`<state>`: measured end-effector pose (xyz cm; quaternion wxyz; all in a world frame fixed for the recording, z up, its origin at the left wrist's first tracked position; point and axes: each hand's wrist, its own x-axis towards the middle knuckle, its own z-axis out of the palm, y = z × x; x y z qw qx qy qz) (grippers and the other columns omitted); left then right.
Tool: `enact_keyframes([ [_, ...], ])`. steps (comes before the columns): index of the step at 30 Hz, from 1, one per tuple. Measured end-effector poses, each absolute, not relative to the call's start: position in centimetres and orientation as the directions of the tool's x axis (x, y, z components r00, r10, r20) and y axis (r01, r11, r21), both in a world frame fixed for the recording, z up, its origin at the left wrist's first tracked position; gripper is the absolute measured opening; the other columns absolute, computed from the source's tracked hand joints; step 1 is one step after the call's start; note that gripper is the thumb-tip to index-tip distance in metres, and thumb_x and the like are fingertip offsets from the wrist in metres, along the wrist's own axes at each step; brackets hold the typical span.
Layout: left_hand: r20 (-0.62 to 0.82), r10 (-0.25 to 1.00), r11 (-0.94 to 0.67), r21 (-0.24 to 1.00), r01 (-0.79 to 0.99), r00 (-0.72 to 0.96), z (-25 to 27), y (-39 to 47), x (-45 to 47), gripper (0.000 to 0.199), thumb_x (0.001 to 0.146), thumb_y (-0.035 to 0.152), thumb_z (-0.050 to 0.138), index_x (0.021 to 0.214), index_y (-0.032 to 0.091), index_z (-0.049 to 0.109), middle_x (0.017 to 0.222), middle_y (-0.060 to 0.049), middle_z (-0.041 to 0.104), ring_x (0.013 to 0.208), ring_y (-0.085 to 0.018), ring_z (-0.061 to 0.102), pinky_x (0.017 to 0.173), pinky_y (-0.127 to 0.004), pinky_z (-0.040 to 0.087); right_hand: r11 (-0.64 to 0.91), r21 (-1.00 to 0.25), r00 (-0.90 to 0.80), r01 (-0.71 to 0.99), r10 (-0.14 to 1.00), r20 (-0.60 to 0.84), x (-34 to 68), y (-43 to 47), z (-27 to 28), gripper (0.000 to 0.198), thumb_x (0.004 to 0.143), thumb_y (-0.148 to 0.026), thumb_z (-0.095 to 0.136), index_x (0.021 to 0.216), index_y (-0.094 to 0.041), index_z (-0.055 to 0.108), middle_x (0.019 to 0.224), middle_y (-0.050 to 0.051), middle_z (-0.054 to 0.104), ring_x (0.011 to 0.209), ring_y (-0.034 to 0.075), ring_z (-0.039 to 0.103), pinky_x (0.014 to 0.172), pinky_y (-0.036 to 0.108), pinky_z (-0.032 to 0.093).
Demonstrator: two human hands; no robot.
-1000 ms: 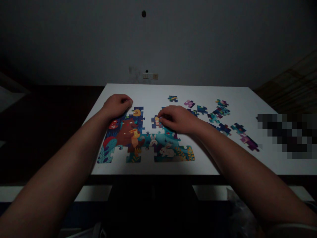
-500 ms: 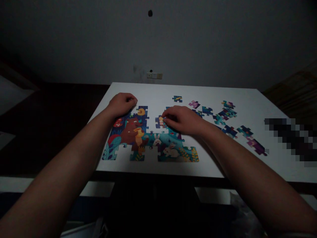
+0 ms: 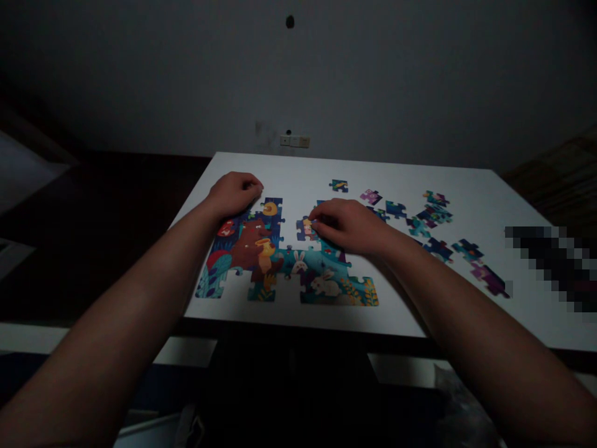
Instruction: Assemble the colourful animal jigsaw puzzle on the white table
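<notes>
A partly joined jigsaw puzzle [image 3: 254, 246] lies flat, showing a brown bear, a honey pot and white rabbits. Over its right part, my right hand [image 3: 352, 225] has thumb and forefinger pinched at the right edge of a puzzle piece [image 3: 303, 231] with a light figure on dark blue. That piece sits in a gap between the bear section and the right section, which my right hand partly covers. My left hand [image 3: 236, 194] rests at the puzzle's upper left edge, fingers curled in, with nothing visible in them.
Several loose puzzle pieces [image 3: 437, 249] are scattered on the right of the white table [image 3: 289, 169], some overlapping. A single piece [image 3: 339, 185] lies farther back. A pixelated dark object [image 3: 550, 264] is at the right edge. Behind the table is a wall with sockets [image 3: 295, 141].
The view has shifted slightly, so the table and puzzle appear a little farther right. Both hands stay in nearly the same places, the right one still at the same puzzle piece.
</notes>
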<state>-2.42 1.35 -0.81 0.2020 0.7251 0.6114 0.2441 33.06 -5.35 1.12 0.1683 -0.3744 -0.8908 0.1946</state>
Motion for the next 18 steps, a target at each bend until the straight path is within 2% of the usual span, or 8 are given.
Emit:
enact_keyframes([
  [12, 0.112, 0.986, -0.168, 0.603, 0.780, 0.126, -0.87, 1.17, -2.38, 0.033, 0.098, 0.047, 0.074, 0.113, 0.024, 0.093, 0.117, -0.014, 0.091, 0.112, -0.036, 0.081, 0.107, -0.054, 0.063, 0.638, -0.459, -0.659, 0.619, 0.739, 0.139, 33.05, -5.48, 1.21, 0.028, 0.112, -0.038, 0.070, 0.128, -0.024, 0.088, 0.110, 0.011, 0.088, 0.092, 0.027, 0.074, 0.085, 0.041, 0.051],
  [18, 0.106, 0.986, -0.168, 0.597, 0.784, 0.131, -0.78, 1.15, -2.33, 0.035, 0.098, 0.047, 0.074, 0.114, 0.023, 0.093, 0.117, -0.015, 0.092, 0.111, -0.037, 0.082, 0.106, -0.054, 0.063, 0.643, -0.454, -0.662, 0.617, 0.736, 0.144, 32.98, -5.52, 1.25, 0.028, 0.112, -0.037, 0.070, 0.128, -0.023, 0.088, 0.112, 0.012, 0.088, 0.096, 0.029, 0.075, 0.088, 0.042, 0.052],
])
